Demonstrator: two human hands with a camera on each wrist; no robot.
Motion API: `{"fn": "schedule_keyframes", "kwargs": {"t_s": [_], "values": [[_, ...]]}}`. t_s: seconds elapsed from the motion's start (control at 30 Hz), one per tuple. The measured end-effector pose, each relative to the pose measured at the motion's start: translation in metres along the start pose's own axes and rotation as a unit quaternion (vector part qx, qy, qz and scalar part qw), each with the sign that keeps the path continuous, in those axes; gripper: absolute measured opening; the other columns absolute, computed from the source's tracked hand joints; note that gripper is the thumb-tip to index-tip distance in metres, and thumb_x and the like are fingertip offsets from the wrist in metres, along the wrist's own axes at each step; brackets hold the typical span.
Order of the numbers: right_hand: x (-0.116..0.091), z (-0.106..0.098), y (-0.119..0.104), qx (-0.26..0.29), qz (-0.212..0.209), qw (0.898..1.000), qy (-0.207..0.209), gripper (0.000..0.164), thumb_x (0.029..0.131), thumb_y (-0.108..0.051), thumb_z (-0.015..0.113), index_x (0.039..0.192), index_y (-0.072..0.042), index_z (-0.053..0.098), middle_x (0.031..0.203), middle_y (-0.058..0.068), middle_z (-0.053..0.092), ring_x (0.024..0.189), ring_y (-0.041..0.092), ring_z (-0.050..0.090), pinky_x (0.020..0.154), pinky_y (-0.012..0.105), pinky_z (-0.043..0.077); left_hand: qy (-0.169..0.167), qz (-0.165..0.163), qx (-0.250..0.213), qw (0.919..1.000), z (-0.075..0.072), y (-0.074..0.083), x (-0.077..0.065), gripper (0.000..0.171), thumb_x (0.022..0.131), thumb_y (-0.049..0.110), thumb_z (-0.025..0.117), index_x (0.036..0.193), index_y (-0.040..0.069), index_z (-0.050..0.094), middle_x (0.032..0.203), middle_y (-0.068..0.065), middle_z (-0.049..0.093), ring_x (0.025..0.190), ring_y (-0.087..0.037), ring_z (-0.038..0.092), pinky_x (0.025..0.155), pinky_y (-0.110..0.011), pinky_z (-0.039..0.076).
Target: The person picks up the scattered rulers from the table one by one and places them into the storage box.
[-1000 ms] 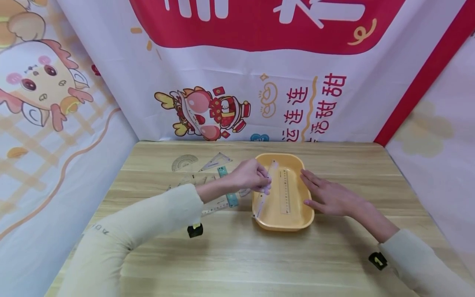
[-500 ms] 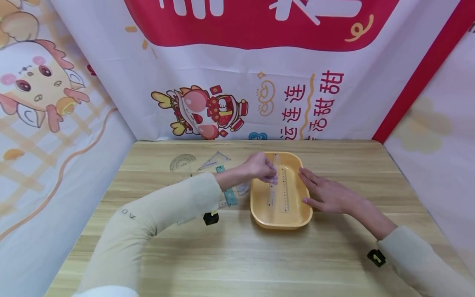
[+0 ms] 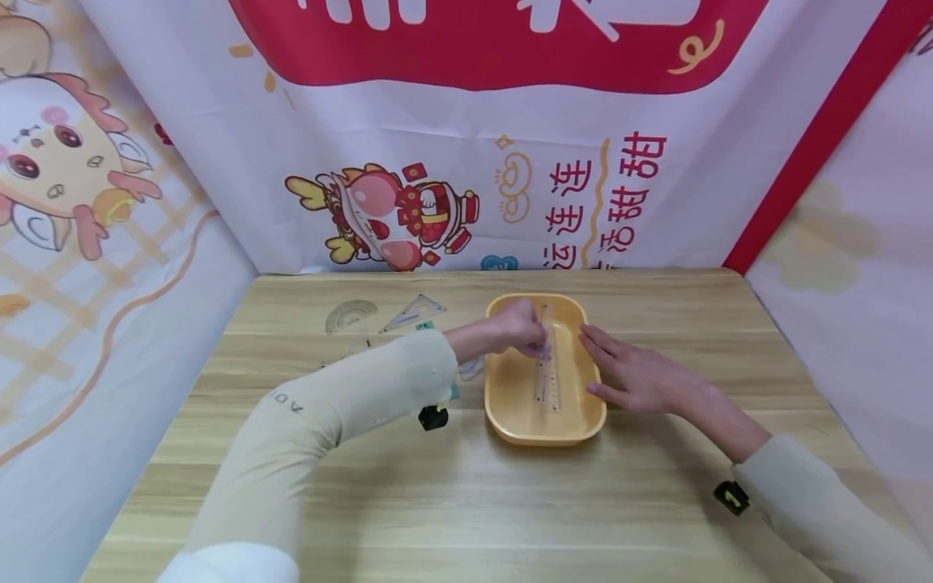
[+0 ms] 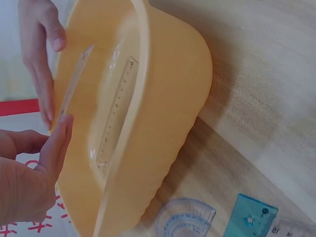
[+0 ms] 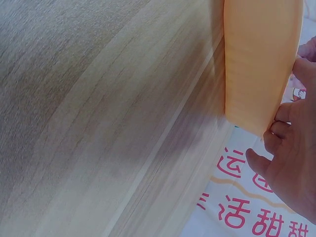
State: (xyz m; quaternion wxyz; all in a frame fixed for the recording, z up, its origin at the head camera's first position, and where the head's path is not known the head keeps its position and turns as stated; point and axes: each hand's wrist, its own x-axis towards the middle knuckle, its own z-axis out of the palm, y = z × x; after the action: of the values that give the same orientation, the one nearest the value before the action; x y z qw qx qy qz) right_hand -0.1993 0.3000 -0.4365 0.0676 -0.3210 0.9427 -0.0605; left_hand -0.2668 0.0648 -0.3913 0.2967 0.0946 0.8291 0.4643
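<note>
My left hand (image 3: 519, 328) reaches over the yellow plastic basin (image 3: 503, 417) and pinches a clear ruler (image 4: 76, 81) between thumb and fingers. In the left wrist view this ruler tilts inside the basin, above a second clear ruler (image 4: 117, 113) that lies on the basin floor. From the head view the two rulers overlap, running nearly side by side. My right hand (image 3: 634, 376) rests against the basin's right rim with fingers extended. The right wrist view shows its fingertips right at the basin's outer wall (image 5: 256, 64).
Left of the basin on the wooden table (image 3: 408, 502) lie a grey protractor (image 3: 351, 316), a clear set square (image 3: 413, 313), a small blue-marked protractor (image 4: 185, 219) and a teal ruler (image 4: 248, 217). My left sleeve covers part of this group. A printed cloth (image 3: 452, 113) hangs behind.
My left hand has moved right with the ruler, from the basin's left rim to its middle, beside the lying ruler. The right hand has stayed at the rim.
</note>
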Motion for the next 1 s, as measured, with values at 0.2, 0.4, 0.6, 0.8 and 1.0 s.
{"fn": "schedule_keyframes", "kwargs": {"t_s": [0.2,0.4,0.6,0.8,1.0], "values": [[0.002,0.003,0.001,0.000,-0.009,1.000,0.006,0.077,0.101,-0.049,0.049,0.156,-0.001,0.024,0.167,0.017,0.015,0.145,0.036,0.039,0.113,0.053,0.043,0.031,-0.020,0.018,0.9992,0.011,-0.005,0.010,0.011,0.080,-0.017,0.061,0.075,-0.007,0.061,0.075,-0.021,0.072,0.060,-0.024,0.070,0.079,-0.042,0.063],[0.002,0.005,0.004,-0.006,-0.023,0.999,0.027,0.076,0.101,-0.045,0.052,0.154,0.002,0.028,0.165,0.020,0.019,0.143,0.038,0.041,0.110,0.053,0.045,0.049,-0.024,0.017,0.9983,0.018,-0.010,0.016,0.016,0.077,-0.023,0.057,0.079,-0.007,0.055,0.068,-0.017,0.066,0.057,-0.023,0.068,0.074,-0.038,0.064],[0.002,0.004,0.003,-0.005,-0.013,1.000,0.012,0.076,0.101,-0.045,0.052,0.156,-0.001,0.024,0.166,0.018,0.015,0.145,0.037,0.038,0.111,0.053,0.044,0.041,-0.032,0.026,0.9983,0.014,-0.013,0.016,0.032,0.079,-0.021,0.057,0.109,-0.008,0.051,0.083,-0.017,0.063,0.071,-0.029,0.070,0.078,-0.039,0.063],[0.002,0.003,0.000,-0.003,-0.014,1.000,0.008,0.075,0.102,-0.044,0.051,0.156,0.001,0.024,0.166,0.019,0.016,0.145,0.038,0.037,0.112,0.054,0.043,-0.001,-0.048,0.051,0.9975,0.000,-0.018,0.011,0.042,0.084,-0.013,0.053,0.124,-0.008,0.045,0.083,-0.009,0.053,0.082,-0.033,0.067,0.088,-0.043,0.061],[0.001,-0.001,-0.002,-0.006,-0.007,1.000,0.008,0.075,0.101,-0.046,0.051,0.155,0.002,0.026,0.165,0.020,0.018,0.144,0.039,0.039,0.109,0.054,0.045,-0.050,-0.036,0.096,0.9934,-0.017,-0.011,0.002,0.006,0.089,-0.005,0.055,0.089,0.001,0.052,0.075,-0.005,0.052,0.067,-0.016,0.055,0.066,-0.025,0.055]]}}
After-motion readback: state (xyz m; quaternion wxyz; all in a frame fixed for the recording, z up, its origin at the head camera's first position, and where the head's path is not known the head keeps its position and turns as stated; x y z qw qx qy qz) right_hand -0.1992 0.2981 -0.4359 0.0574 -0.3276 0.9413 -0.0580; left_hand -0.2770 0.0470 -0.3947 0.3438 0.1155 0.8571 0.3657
